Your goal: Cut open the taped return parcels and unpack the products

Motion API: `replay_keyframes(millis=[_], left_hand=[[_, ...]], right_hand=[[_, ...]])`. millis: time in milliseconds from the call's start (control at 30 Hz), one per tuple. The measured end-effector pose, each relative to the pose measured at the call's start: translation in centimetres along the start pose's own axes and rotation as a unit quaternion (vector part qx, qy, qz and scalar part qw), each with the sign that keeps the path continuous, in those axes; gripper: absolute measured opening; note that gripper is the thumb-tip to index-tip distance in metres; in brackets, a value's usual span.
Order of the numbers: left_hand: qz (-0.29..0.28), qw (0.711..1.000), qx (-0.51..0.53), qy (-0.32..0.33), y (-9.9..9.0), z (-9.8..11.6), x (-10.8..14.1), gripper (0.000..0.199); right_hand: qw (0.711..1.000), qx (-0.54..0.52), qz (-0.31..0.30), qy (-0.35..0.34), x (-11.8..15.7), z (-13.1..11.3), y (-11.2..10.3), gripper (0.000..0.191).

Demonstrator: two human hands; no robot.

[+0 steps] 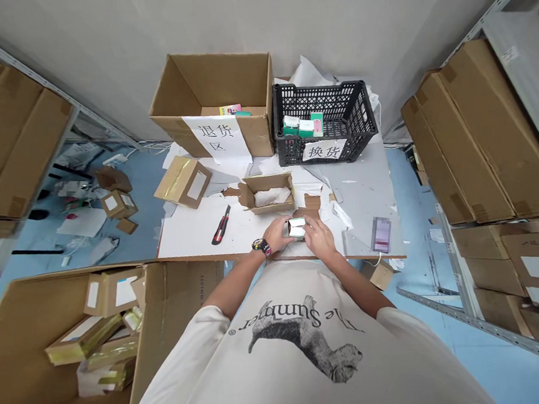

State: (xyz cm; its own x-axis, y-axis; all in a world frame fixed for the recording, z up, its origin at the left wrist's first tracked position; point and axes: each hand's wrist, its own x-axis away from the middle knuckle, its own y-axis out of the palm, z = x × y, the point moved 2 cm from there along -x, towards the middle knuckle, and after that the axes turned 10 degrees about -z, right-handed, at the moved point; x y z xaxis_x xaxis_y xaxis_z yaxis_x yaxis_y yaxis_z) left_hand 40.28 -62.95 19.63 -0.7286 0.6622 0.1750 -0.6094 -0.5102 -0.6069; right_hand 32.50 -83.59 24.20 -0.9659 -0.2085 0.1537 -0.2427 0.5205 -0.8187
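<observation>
I see left hand (277, 234) and right hand (321, 237) sharing grip on small white-green box (297, 228); opened carton (271, 181) just beyond on tabletop (186, 237), utility knife (220, 228) leftward.

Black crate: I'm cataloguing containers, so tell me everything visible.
The black crate looks plastic, with lattice walls and a handle opening at its right end. It stands upright, open-topped, on the table, right of the large cardboard box. A white label with characters marks its front; small white-and-green boxes lie inside.

White and green small box (297, 231), red-black cutter (221, 226), black crate (289, 151)
</observation>
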Motion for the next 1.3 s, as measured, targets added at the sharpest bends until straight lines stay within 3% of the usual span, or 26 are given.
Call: replay_keyframes(millis=[100, 200, 400, 533, 700, 833, 1000, 1100, 1300], left_hand=[[0.034, 0.999, 0.015, -0.034, 0.8, 0.2, 0.7, 0.074], [0.061, 0.997, 0.042, -0.026, 1.3, 0.8, 1.6, 0.073], [0.031, 0.998, 0.026, 0.042, 0.8, 2.1, 2.8, 0.035], [0.054, 0.996, 0.048, 0.047, 0.5, 2.5, 2.6, 0.046], [0.066, 0.989, 0.130, 0.000, 0.8, 1.9, 1.5, 0.056], [0.083, 0.974, 0.211, -0.008, 1.0, 1.4, 0.7, 0.037], [0.108, 0.968, 0.222, -0.038, 0.9, 1.2, 0.0, 0.031], [0.099, 0.967, 0.229, -0.052, 0.8, 1.1, -0.4, 0.030], [0.047, 0.957, 0.282, -0.042, 1.0, 0.7, -0.3, 0.051]], right_hand=[[0.999, -0.024, 0.022, 0.020, 0.2, -0.3, 0.6, 0.045], [0.997, -0.062, 0.040, 0.030, 0.2, -0.3, 1.2, 0.044], [0.988, -0.136, 0.052, 0.048, -1.4, 0.1, 1.2, 0.034], [0.984, -0.149, 0.055, 0.085, -2.2, 0.3, 0.8, 0.026], [0.983, -0.160, 0.055, 0.077, -1.7, 0.7, 0.8, 0.027], [0.983, -0.156, 0.059, 0.081, -1.7, 0.9, 0.5, 0.014], [0.982, -0.159, 0.029, 0.094, -3.0, 1.0, -0.1, 0.026], [0.980, -0.175, 0.019, 0.099, -3.8, 1.0, -0.5, 0.030], [0.975, -0.182, -0.005, 0.126, -4.7, 1.1, -1.7, 0.024]])
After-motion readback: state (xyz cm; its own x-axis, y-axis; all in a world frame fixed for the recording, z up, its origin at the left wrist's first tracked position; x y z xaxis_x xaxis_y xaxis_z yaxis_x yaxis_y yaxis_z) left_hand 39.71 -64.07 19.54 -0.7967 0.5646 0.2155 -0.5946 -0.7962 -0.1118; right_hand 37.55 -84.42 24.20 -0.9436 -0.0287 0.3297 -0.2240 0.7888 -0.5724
